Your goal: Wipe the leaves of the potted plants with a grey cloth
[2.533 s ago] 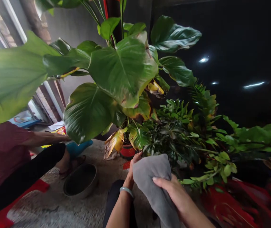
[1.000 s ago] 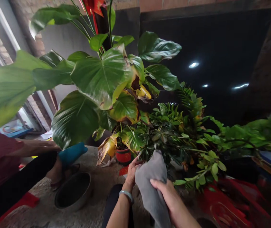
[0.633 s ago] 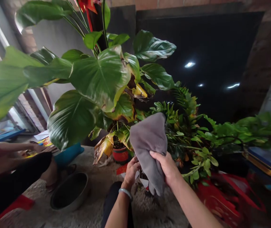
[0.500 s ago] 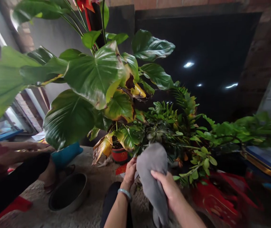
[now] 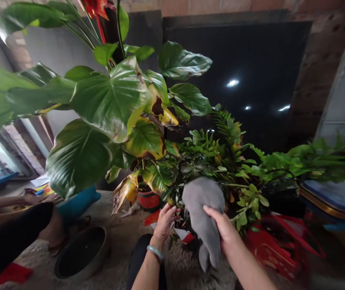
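My right hand (image 5: 222, 225) grips a bunched grey cloth (image 5: 204, 205), thumb on top, with its lower end hanging down. Left of the cloth, my left hand (image 5: 165, 223) has its fingers apart and slightly curled beside small dark leaves at the foot of a bushy green plant (image 5: 202, 151); whether the fingertips touch them I cannot tell. A pale bangle (image 5: 155, 252) circles my left wrist. Over both hands spreads a tall plant with big green leaves (image 5: 109, 94), several browned or yellowed. Behind my left hand stands a red pot (image 5: 149, 198).
A dark round basin (image 5: 82, 253) rests on the floor at left, near a seated person's arm (image 5: 6, 207) and leg. Red bags (image 5: 269, 249) lie at the lower right, with a blue-and-gold box (image 5: 332, 197) above. A black panel (image 5: 260, 60) leans against the brick wall.
My left hand's fingers have spread from a closer pose. My right hand and the grey cloth have shifted slightly right, away from the left hand. The view has turned a little rightward.
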A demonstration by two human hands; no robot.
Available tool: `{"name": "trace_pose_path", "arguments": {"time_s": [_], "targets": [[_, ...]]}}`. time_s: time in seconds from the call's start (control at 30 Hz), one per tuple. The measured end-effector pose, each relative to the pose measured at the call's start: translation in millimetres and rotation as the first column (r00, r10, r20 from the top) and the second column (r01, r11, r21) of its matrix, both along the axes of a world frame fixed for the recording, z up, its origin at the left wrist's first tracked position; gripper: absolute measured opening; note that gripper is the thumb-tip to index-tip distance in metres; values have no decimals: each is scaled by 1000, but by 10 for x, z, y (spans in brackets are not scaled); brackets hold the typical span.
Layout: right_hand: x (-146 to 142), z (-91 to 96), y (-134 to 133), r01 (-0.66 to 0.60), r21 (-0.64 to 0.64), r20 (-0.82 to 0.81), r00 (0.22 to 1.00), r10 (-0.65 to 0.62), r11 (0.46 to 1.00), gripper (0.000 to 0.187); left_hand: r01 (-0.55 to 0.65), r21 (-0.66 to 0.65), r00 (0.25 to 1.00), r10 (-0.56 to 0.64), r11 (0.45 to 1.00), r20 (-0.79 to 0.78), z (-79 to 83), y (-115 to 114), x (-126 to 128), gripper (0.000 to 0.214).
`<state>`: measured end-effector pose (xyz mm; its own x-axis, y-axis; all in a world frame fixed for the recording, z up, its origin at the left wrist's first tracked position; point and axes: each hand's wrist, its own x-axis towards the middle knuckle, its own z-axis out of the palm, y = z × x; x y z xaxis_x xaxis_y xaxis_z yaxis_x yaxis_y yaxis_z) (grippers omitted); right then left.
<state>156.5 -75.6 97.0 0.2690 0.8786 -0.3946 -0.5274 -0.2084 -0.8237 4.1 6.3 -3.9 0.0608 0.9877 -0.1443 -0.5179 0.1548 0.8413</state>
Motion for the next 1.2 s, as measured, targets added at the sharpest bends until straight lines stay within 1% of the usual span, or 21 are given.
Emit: {"name": "trace_pose_path", "arguments": {"time_s": [0.07,0.1,0.13,0.2,0.27,0.33,0.4,0.43,0.5,0.6,0.67,0.73,0.77,0.83,0.87,0.93,1.0,1.07,1.1,1.17,1.2], "targets": [[-35,-213,-251,-91,-49,14,996,92,995,46,-16,-12,1000,16,1000,19,-28,26,6,48],[-39,-256,-365,-124,-55,19,992,125,991,47,-17,-11,1000,17,1000,20,-44,41,9,49],[-28,-247,-447,-136,-49,27,990,137,990,48,-19,-9,1000,19,1000,18,-59,56,12,50],[38,-86,-469,-91,-9,61,994,91,996,51,-39,-15,999,39,999,3,-84,78,19,52],[149,174,-299,52,89,99,993,-61,995,55,-72,-33,997,71,997,-10,-96,87,30,55],[268,386,-29,217,181,77,969,-233,959,52,-89,-56,996,89,994,-4,-92,83,41,56],[353,430,191,310,170,-3,949,-314,935,43,-84,-71,996,85,994,8,-76,71,46,57],[374,376,240,317,122,-47,949,-313,941,39,-82,-77,996,83,994,11,-66,65,44,57],[370,150,182,290,-2,-101,952,-289,957,34,-79,-84,997,79,993,-1,-50,58,34,57],[296,-232,-187,223,-133,-62,971,-233,966,39,-77,-81,997,75,994,-34,-44,66,9,58],[253,-308,-418,108,-153,-19,994,-112,982,47,-84,-76,995,79,994,-56,-54,77,0,57],[250,-180,-478,87,-88,27,996,-85,992,55,-86,-70,994,81,994,-67,-68,84,2,55],[266,-62,-430,132,-28,49,990,-131,991,57,-82,-69,995,78,994,-69,-75,85,8,55],[316,194,-220,283,95,50,956,-288,954,57,-74,-70,995,69,995,-70,-83,80,23,54],[338,294,-92,336,125,18,940,-341,933,55,-69,-69,995,64,995,-71,-84,75,31,54],[345,360,110,355,96,-83,934,-348,930,46,-61,-69,995,56,996,-78,-82,67,39,53],[282,219,151,276,5,-161,949,-272,961,36,-64,-72,995,58,995,-87,-81,62,34,52],[164,-62,15,158,-80,-168,971,-170,984,34,-72,-78,993,64,994,-96,-87,59,16,52],[99,-207,-93,95,-118,-150,982,-112,988,37,-74,-79,993,66,994,-100,-92,58,4,52],[-9,-395,-310,-5,-104,-64,998,-2,995,42,-74,-71,992,66,995,-106,-103,54,-21,52],[-38,-407,-387,-23,-79,-33,999,21,997,45,-68,-64,992,61,996,-109,-105,50,-31,52]]}}
